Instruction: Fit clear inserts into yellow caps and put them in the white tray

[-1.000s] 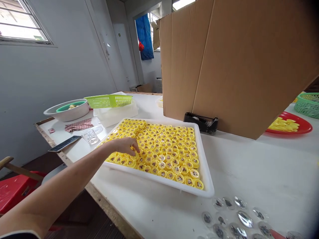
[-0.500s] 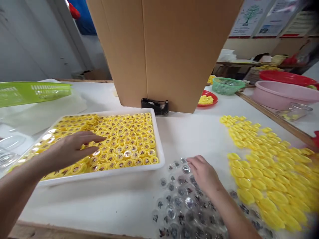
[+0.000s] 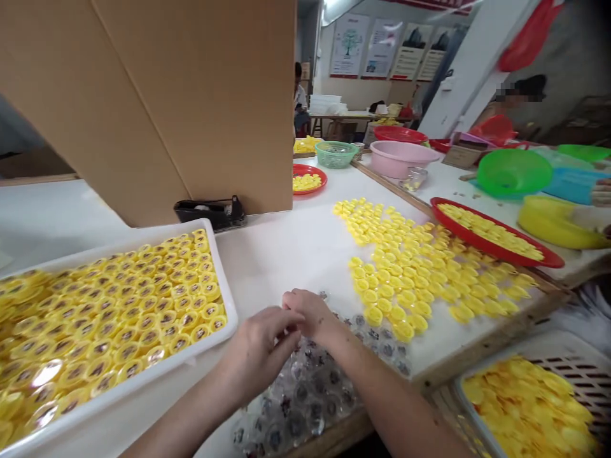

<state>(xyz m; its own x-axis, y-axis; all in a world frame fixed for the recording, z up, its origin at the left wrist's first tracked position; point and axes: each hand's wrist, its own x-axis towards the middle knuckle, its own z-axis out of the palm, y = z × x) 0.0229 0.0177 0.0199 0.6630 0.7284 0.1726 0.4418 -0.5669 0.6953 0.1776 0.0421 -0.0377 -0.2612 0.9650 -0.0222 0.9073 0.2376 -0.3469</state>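
White tray (image 3: 223, 278); to its right, left hand (image 3: 258, 340) and right hand (image 3: 311, 313) were seen close together above clear discs (image 3: 301, 391); finger closure could not be told.

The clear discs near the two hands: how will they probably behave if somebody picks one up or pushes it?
The clear discs look small and see-through like plastic, so each is probably light. Their glossy shine suggests they may be slippery. They lie crowded on the white table, so pushing one may shift its neighbours.
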